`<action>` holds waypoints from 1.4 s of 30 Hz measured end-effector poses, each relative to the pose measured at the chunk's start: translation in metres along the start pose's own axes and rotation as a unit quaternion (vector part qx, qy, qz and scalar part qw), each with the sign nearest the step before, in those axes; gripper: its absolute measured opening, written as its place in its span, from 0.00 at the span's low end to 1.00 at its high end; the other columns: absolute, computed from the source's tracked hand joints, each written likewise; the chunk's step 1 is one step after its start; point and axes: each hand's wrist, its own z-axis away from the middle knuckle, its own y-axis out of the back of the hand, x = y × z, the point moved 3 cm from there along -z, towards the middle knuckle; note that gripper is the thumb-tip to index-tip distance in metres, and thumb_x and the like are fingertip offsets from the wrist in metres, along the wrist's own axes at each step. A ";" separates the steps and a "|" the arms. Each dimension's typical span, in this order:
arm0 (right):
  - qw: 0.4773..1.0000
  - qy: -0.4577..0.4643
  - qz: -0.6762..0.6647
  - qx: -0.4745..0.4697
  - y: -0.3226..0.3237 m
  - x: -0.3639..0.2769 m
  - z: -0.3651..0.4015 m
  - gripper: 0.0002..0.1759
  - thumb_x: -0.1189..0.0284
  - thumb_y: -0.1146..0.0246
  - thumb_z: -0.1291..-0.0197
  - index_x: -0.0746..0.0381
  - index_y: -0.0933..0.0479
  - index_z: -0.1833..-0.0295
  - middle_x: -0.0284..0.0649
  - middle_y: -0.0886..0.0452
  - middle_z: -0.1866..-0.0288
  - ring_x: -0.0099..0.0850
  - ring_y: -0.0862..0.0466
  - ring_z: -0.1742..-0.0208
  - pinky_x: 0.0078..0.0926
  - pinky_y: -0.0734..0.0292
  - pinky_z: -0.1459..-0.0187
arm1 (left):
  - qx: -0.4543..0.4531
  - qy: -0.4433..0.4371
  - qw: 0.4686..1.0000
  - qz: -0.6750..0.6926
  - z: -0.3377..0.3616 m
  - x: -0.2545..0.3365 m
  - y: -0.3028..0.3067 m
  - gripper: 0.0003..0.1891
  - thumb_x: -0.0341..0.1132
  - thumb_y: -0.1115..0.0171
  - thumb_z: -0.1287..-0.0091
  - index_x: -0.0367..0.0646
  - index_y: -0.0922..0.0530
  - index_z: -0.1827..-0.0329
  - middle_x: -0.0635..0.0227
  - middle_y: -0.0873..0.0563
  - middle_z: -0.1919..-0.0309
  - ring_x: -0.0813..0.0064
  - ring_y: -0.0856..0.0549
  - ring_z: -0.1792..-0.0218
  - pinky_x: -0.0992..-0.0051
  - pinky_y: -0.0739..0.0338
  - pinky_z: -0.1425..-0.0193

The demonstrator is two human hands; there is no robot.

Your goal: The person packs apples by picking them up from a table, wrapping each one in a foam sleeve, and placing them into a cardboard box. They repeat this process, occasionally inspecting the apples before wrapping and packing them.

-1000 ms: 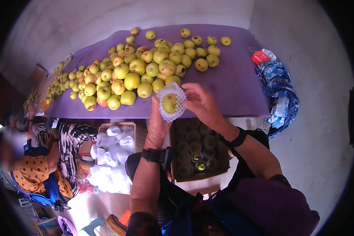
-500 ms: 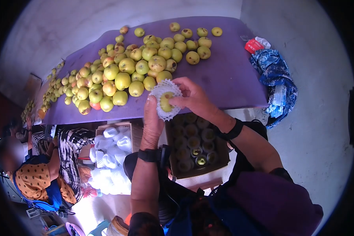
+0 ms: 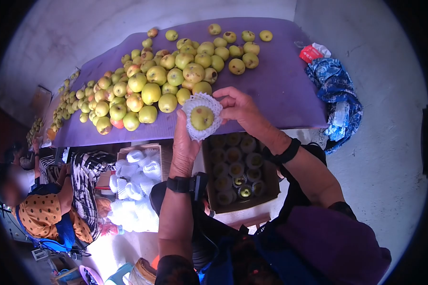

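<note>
Left hand (image 3: 186, 145) is supporting 1 green apple (image 3: 202, 118) in a white foam net (image 3: 190, 129), thumb pressing the left edge, other fingers mostly hidden. Right hand (image 3: 242, 111) is pinching the right edge, fingertips together on it. Apple is sitting at the purple table (image 3: 290, 95)'s near edge, before the apple pile (image 3: 147, 90).

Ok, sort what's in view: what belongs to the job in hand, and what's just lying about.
In use, it seems:
apple in a foam net, held in the left hand
right hand, at the net's edge
loose apples on the purple table
heap of white nets
open carton of apples

Apparently just lying about:
blue patterned cloth
red packet
</note>
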 end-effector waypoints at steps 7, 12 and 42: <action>0.996 -0.007 -0.083 0.031 -0.002 0.003 0.002 0.14 0.83 0.41 0.46 0.63 0.30 0.53 0.39 0.20 0.58 0.27 0.19 0.62 0.26 0.21 0.61 | 0.002 0.000 1.000 -0.001 -0.003 -0.003 0.003 0.38 0.65 0.59 0.29 0.42 0.41 0.28 0.58 0.28 0.35 0.61 0.25 0.36 0.61 0.26 0.34; 0.999 0.050 -0.022 0.000 -0.002 0.003 -0.001 0.07 0.84 0.44 0.47 0.64 0.32 0.62 0.36 0.24 0.67 0.24 0.20 0.67 0.24 0.21 0.68 | 0.001 0.008 1.000 -0.004 -0.002 0.001 -0.001 0.39 0.66 0.59 0.30 0.42 0.39 0.29 0.59 0.26 0.36 0.62 0.23 0.37 0.62 0.25 0.36; 0.997 -0.032 0.019 0.074 0.004 0.014 -0.001 0.16 0.79 0.36 0.46 0.67 0.29 0.51 0.43 0.22 0.61 0.27 0.20 0.70 0.23 0.23 0.76 | 0.003 -0.010 0.999 -0.038 -0.002 -0.002 0.006 0.38 0.65 0.56 0.30 0.41 0.37 0.31 0.59 0.25 0.38 0.63 0.23 0.38 0.62 0.27 0.35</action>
